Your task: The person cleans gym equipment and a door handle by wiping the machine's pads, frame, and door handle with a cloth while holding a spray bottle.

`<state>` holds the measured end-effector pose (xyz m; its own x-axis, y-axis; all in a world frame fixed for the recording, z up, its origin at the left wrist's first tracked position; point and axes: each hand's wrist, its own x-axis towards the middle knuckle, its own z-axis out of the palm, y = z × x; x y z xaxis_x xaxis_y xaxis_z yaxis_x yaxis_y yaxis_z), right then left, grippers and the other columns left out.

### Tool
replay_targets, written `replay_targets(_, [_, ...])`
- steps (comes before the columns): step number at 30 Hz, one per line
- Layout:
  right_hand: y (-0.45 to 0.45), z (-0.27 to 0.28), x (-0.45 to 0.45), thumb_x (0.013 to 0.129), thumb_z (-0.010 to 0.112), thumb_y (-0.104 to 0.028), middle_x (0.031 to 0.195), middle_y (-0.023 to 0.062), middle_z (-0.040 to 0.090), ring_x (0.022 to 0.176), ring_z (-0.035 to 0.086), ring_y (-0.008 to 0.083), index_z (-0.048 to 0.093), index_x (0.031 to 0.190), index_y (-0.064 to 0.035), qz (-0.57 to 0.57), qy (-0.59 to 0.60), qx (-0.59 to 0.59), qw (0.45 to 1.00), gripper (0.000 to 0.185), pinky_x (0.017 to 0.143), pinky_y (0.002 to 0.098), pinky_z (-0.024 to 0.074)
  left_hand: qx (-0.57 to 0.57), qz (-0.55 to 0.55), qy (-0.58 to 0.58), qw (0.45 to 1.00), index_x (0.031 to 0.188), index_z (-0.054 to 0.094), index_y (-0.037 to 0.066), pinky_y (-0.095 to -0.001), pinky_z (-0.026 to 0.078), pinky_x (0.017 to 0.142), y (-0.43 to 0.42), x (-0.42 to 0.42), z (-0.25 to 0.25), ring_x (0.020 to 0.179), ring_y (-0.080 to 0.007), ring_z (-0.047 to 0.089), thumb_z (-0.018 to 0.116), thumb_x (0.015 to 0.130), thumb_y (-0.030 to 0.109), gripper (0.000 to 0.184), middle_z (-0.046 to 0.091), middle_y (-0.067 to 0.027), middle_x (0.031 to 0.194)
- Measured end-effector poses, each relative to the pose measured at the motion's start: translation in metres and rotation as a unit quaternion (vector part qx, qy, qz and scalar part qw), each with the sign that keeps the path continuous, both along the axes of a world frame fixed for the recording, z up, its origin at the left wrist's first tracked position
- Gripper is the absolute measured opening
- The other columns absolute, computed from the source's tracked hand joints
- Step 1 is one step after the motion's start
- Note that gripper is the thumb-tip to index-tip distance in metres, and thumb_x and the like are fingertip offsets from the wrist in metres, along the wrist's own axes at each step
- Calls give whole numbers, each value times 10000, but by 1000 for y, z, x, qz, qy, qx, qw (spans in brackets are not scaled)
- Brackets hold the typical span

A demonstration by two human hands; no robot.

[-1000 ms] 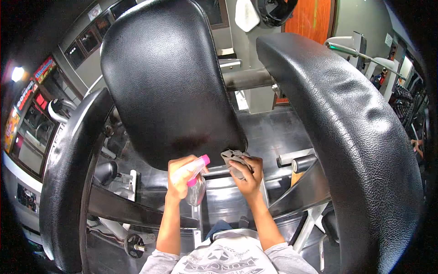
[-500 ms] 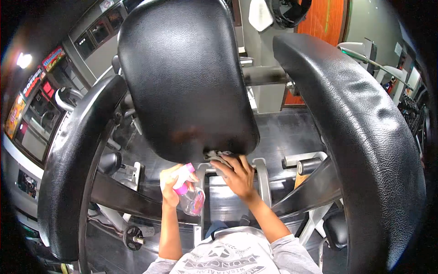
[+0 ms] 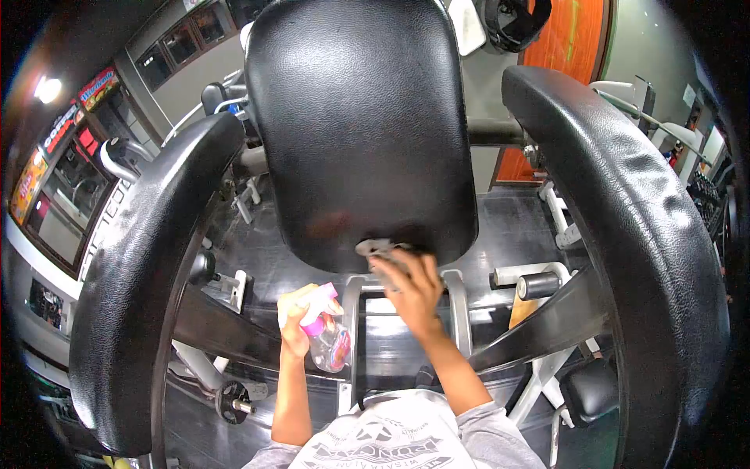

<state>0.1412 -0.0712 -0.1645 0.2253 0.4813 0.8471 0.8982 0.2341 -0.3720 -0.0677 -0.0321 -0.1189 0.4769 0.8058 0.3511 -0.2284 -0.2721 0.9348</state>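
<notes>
The left hand [image 3: 295,322] grips a clear spray bottle [image 3: 331,349] with a pink and white top, below the lower edge of a black padded backrest [image 3: 359,133]. The right hand [image 3: 416,293], slightly blurred, holds a grey cloth [image 3: 376,248] against the backrest near its bottom edge. A curved black pad stands on either side, the left one [image 3: 133,273] and the right one [image 3: 633,234], whose cover is creased. A weight plate [image 3: 230,402] sits low on the left, and an orange door [image 3: 564,43] shows behind, at upper right.
</notes>
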Motion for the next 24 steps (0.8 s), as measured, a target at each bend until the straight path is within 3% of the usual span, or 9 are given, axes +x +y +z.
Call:
replay_targets(2, [9,-17,-12,594,837,-130,1099,-52,620,903,571,197,708,1109,-307,23,-47,-1,999,559,642,306,529,10,-6,6,1000,874,620,-115,-293,498,469,2,-8,1,494,-214,605,498,903,552,679,661,-206,745])
replay_targets(5, [-1,-4,3,610,834,-121,1119,-44,625,902,581,199,707,1104,-292,17,-16,-25,999,538,647,313,532,16,1,4,1000,882,617,-116,-292,497,475,1,-24,1,500,-214,607,483,909,555,685,664,-210,744])
replay_targets(7, [-8,18,16,658,820,-91,1122,14,640,1026,609,257,697,1102,-256,-27,18,-5,999,489,816,378,517,14,6,2,1000,884,617,-116,-292,496,479,0,-35,0,500,-213,606,477,912,556,687,665,-212,741])
replay_targets(9, [-15,45,20,698,791,-68,1118,42,644,1067,609,269,691,1091,-230,-46,114,19,992,437,877,400,493,11,11,-2,1000,885,616,-116,-292,495,483,-2,-43,-1,501,-212,605,470,915,557,689,666,-213,739])
replay_targets(12, [-4,49,-3,724,770,-63,1116,59,640,1052,614,268,696,1076,-222,-56,140,31,988,392,870,395,501,0,40,-15,999,873,617,-108,-292,492,491,-6,-52,0,496,-209,597,448,920,550,682,666,-210,731])
replay_targets(17, [18,6,-54,699,781,-85,1125,-32,632,1014,594,232,709,1086,-289,59,54,-65,995,443,848,373,525,-34,49,-19,998,834,662,-82,-273,472,520,-6,-60,6,546,-173,608,490,887,486,596,684,-158,780])
replay_targets(19, [15,6,-53,718,763,-94,1127,-32,632,1021,595,227,702,1114,-292,52,24,-62,996,447,804,361,545,-39,50,-14,998,833,664,-76,-272,471,520,-6,-63,8,547,-173,608,489,883,489,593,685,-156,782])
replay_targets(21, [8,16,-39,685,786,-71,1019,0,675,950,631,229,741,998,-233,36,61,-46,996,355,758,352,549,-44,52,-12,998,832,665,-69,-271,470,519,-4,-67,9,548,-172,608,488,879,491,589,685,-154,784])
replay_targets(24, [3,47,-25,677,783,-53,1006,31,665,922,626,254,735,995,-208,-25,102,4,994,358,798,385,529,-25,55,11,998,824,639,-64,-288,474,493,-4,-70,6,502,-195,590,448,880,517,615,670,-184,738])
